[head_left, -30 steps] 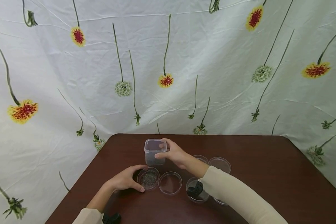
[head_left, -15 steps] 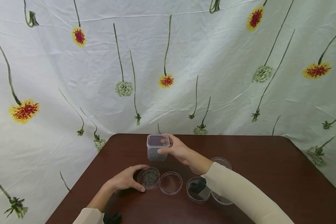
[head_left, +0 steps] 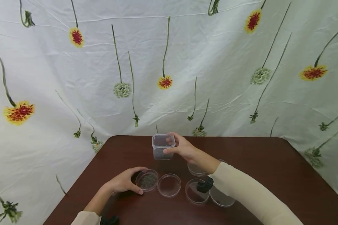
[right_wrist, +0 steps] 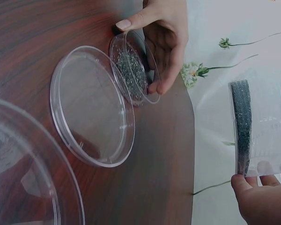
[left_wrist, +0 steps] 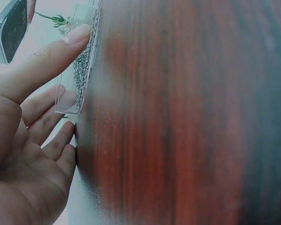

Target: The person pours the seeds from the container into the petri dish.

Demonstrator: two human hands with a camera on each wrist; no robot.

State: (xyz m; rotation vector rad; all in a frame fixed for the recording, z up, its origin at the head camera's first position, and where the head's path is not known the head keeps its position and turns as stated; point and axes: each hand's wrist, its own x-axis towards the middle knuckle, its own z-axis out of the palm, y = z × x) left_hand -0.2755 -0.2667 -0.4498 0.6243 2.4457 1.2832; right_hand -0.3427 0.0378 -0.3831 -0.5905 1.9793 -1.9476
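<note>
My left hand (head_left: 125,181) holds a clear petri dish (head_left: 149,189) on the table, thumb on its near side and fingers on the far side. Dark, fine grains (right_wrist: 131,75) cover the bottom of this dish. My right hand (head_left: 184,150) grips a clear, lidless plastic container (head_left: 161,153) by its right side, lifted above the table behind the dishes. A layer of dark grains (right_wrist: 243,126) lies in the container's bottom. Just right of the filled dish sits another petri dish (head_left: 169,196), with no grains visible in it.
Further right stand several more clear petri dishes, among them a front one (head_left: 197,202) and one beside it (head_left: 225,204); the right forearm partly covers those behind. The brown table (head_left: 256,162) ends at a white flowered cloth (head_left: 146,47).
The right hand has lifted the container and carried it back and slightly right, away from the filled dish. The left hand keeps its place at that dish.
</note>
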